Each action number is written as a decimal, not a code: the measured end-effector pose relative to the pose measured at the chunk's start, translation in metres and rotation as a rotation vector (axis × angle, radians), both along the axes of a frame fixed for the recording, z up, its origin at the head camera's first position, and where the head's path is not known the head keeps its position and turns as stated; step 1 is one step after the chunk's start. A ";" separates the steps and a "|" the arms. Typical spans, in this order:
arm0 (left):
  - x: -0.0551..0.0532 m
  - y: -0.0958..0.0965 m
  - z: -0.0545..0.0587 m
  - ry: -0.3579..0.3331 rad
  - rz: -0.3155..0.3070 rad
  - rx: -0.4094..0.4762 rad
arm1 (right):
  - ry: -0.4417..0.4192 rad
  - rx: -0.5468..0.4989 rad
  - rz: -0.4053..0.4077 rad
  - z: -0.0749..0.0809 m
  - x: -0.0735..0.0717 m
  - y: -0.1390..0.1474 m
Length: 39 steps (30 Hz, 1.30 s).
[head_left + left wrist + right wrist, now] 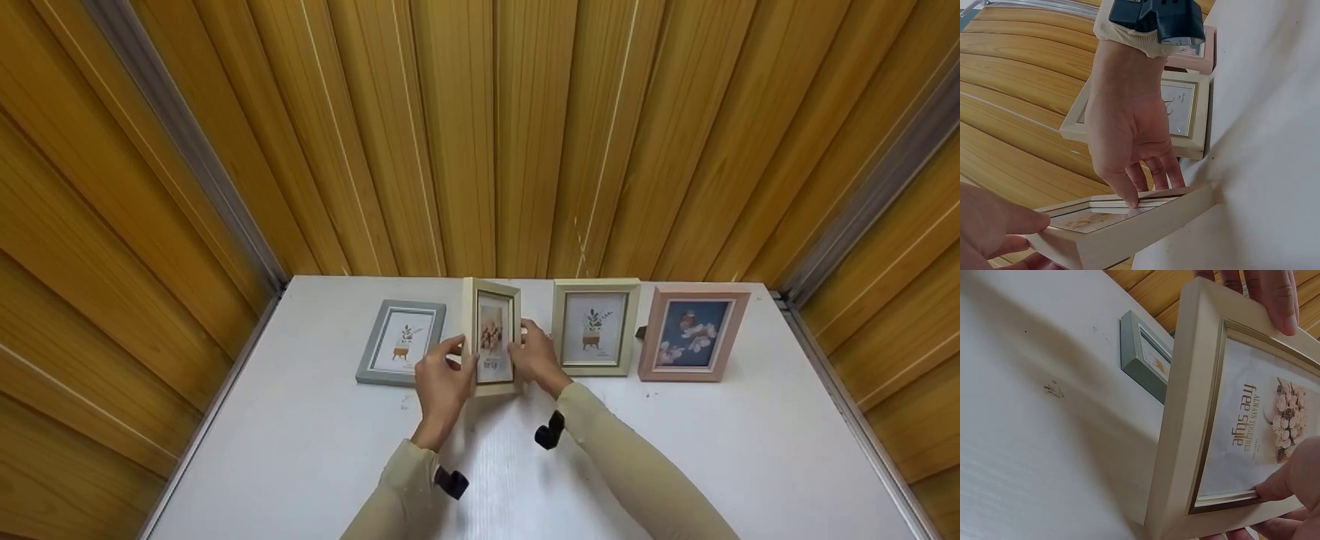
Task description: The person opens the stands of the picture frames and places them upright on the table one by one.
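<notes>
Both hands hold a cream picture frame (471,337) upright and turned at an angle. Its insert shows pink flowers, and the right wrist view reveals "free style" lettering (1244,415) on it. My left hand (442,379) grips the left side, thumb on the front and fingers behind. On the opposite side my right hand (538,356) pinches the border, its thumb (1278,486) over the inner edge. The lower corner of the frame (1145,230) is close to the white table. Fingers behind the frame are partly hidden.
A grey-blue frame (371,367) stands left of the hands. To the right are another cream frame (559,330) with a plant print and a pink frame (739,330) with a blossom picture. Wood-patterned walls (525,135) enclose the white table (300,450).
</notes>
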<state>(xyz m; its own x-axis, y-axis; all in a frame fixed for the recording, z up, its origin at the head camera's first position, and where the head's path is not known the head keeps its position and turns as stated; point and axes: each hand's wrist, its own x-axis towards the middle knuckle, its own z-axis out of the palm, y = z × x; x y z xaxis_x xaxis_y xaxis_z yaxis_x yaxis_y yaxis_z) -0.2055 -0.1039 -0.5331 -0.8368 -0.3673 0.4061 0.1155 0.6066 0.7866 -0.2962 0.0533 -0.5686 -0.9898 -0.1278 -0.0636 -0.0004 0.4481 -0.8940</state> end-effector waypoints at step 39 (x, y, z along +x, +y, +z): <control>0.008 -0.011 0.017 -0.261 -0.229 0.306 | 0.008 0.082 0.058 0.029 -0.005 0.006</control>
